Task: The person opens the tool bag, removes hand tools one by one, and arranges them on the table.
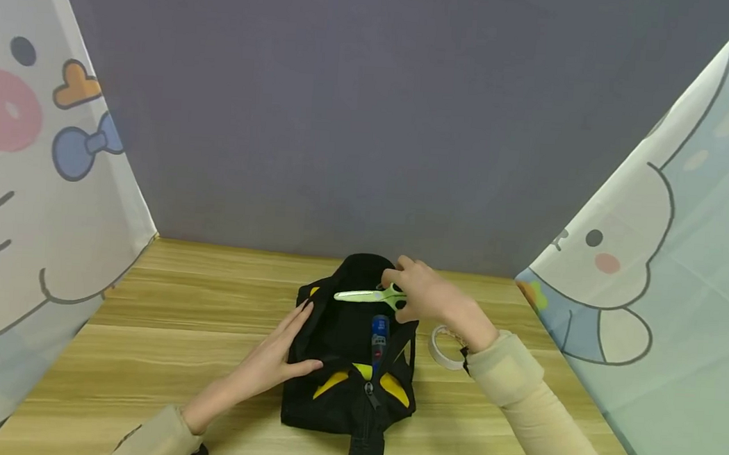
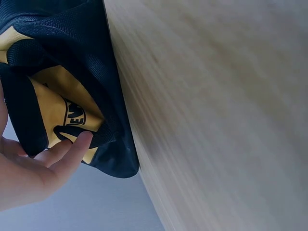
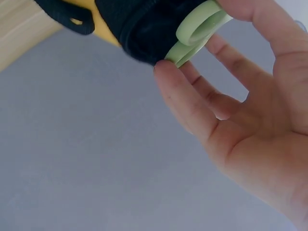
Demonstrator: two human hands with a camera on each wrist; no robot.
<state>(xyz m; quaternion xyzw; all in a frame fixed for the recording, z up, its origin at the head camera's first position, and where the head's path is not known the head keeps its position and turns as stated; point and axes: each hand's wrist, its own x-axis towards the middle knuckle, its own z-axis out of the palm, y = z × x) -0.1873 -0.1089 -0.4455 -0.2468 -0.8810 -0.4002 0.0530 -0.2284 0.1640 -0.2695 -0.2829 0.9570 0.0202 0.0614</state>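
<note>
A black bag (image 1: 327,420) with yellow panels lies on the table, its top open toward me. My left hand (image 1: 275,358) holds the left side of its opening, thumb toward the front edge. In the left wrist view, its fingertips (image 2: 84,139) rest on a yellow pocket of the bag. Over the opening, my right hand (image 1: 426,294) pinches scissors (image 1: 363,296) by their light green handles, blades pointing left. The right wrist view shows the handle loops (image 3: 204,24) between thumb and fingers. A blue cylinder (image 1: 379,333) with a dark lower part lies in the bag.
A roll of white tape (image 1: 441,350) lies on the table right of the bag, beside my right forearm. A zipper pull (image 1: 369,389) and a black strap (image 1: 366,443) hang at the bag's front. A grey wall (image 1: 346,115) stands behind, with cartoon-printed cloths on both sides.
</note>
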